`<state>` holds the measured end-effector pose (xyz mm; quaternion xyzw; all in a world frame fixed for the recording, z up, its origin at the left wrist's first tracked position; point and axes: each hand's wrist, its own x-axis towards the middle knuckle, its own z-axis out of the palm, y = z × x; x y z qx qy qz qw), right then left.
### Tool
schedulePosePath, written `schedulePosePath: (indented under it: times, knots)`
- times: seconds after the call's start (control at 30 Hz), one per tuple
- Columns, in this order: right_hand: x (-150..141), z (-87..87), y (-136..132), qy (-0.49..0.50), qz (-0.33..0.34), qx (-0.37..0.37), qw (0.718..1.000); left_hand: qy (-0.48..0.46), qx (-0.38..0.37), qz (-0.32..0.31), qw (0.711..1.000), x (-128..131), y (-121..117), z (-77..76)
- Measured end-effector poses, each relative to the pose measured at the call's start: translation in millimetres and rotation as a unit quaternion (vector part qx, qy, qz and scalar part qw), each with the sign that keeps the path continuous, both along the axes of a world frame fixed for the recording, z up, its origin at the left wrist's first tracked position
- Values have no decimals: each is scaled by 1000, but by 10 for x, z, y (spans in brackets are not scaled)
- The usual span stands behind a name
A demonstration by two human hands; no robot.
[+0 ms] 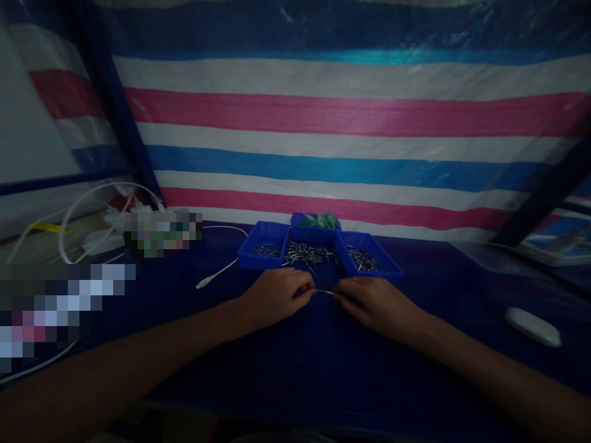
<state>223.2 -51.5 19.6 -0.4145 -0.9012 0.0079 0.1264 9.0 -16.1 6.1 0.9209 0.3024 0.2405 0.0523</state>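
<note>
My left hand is closed in a pinch on one end of a thin metal pin. Its other end is pinched by my right hand, so the pin spans the small gap between my fingertips, roughly level above the dark blue tabletop. Just beyond the hands lies a loose pile of similar metal pins. Left of the pile stands a blue tray with some pins in it. On the right, another blue tray holds more pins. My curled fingers hide the pin's two ends.
A third blue bin with green pieces stands behind the pile. A white cable lies at left, near tangled cords. A white rounded case rests at right. Striped plastic sheeting hangs behind the table.
</note>
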Motion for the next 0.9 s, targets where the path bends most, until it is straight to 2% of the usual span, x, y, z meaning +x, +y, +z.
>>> schedulePosePath:
  times: [0.1,0.23,0.33,0.4,0.47,0.57,0.67,0.77,0.9]
  knots:
    - [31,52,-8,-16,-35,64,997,21,-6,18,1000,-9,-11,19]
    - [110,161,9,-71,-172,195,963,69,1,20,997,-25,-17,18]
    - [176,210,46,-114,-253,203,939,97,9,10,995,-32,-17,7]
    - [202,211,69,-121,-263,199,936,110,12,9,994,-33,-18,-1]
    - [205,196,78,-111,-243,215,939,121,16,10,992,-31,-17,-8]
    - [157,153,55,-79,-166,220,958,131,16,6,991,-19,-9,-21]
    - [73,78,10,-46,-79,136,986,128,17,-4,992,2,18,-50]
    - [2,-17,-12,-34,-10,43,998,131,26,-8,991,24,55,-93]
    - [-21,-91,12,-27,15,-1,1000,159,27,0,987,46,89,-128]
